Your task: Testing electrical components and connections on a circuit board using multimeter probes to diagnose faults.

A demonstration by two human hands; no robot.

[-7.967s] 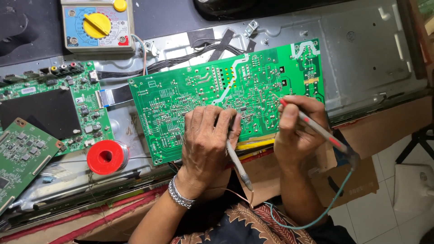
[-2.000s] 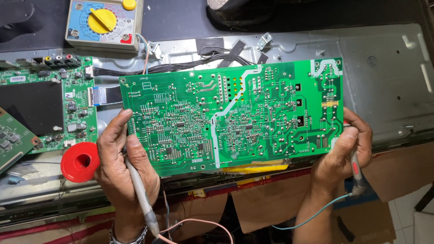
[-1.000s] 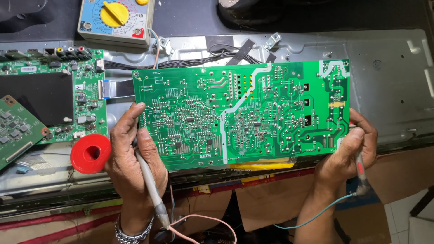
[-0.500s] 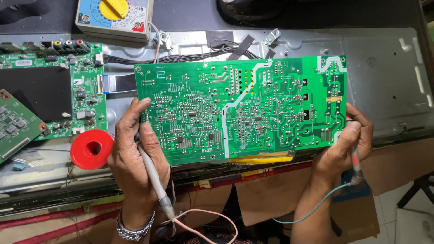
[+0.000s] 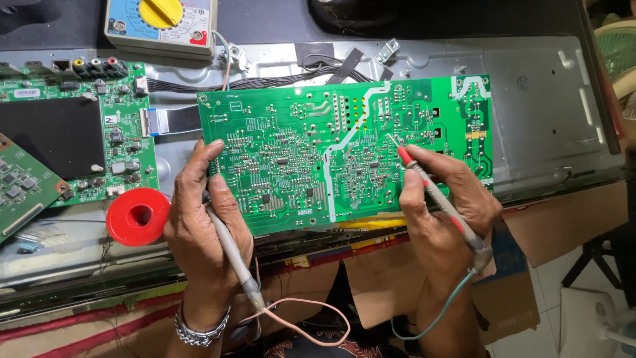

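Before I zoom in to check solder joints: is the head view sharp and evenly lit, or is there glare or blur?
Head view: the green circuit board looks sharp and evenly lit; mild glare on the metal back panel at right; soft shadows under the left hand and right hand; no motion blur on the red-tipped probe; the far right edge is washed out.

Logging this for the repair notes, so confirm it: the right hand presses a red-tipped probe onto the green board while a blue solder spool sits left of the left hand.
Wrong colour: the head view shows the solder spool is red, not blue. The rest holds.
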